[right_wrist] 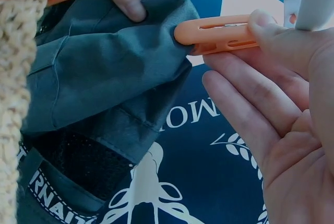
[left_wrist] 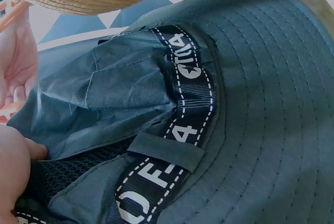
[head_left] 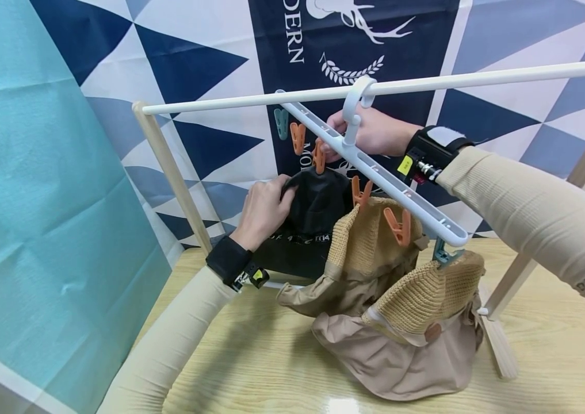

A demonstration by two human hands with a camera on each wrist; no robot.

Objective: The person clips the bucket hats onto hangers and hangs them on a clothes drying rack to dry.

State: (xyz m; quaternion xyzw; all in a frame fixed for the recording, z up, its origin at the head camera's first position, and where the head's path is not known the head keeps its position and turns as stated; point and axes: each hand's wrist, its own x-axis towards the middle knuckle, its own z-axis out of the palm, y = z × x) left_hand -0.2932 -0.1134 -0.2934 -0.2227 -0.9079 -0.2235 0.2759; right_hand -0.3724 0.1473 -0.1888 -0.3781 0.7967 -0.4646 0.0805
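Note:
A dark sun hat point(head_left: 318, 204) with a lettered band and a wide brim hangs below the hanger point(head_left: 403, 192). My left hand point(head_left: 263, 213) grips the left side of its crown between thumb and fingers. Between the thumb and fingers of my right hand point(head_left: 375, 129) is an orange clothespin point(right_wrist: 219, 33). The pin's tips sit on the peak of the hat's crown, as the right wrist view shows. In the left wrist view, the lettered band point(left_wrist: 190, 85) and stitched brim point(left_wrist: 271, 98) face the camera, and the left fingers are only partly visible.
The hanger hooks over a white rod point(head_left: 209, 104) on a wooden frame point(head_left: 170, 172). Two tan hats with woven crowns point(head_left: 375, 236) hang at its near end. A teal clothespin point(head_left: 281, 123) and more orange ones point(head_left: 297, 138) dangle from it. A patterned cloth point(head_left: 194, 63) hangs behind.

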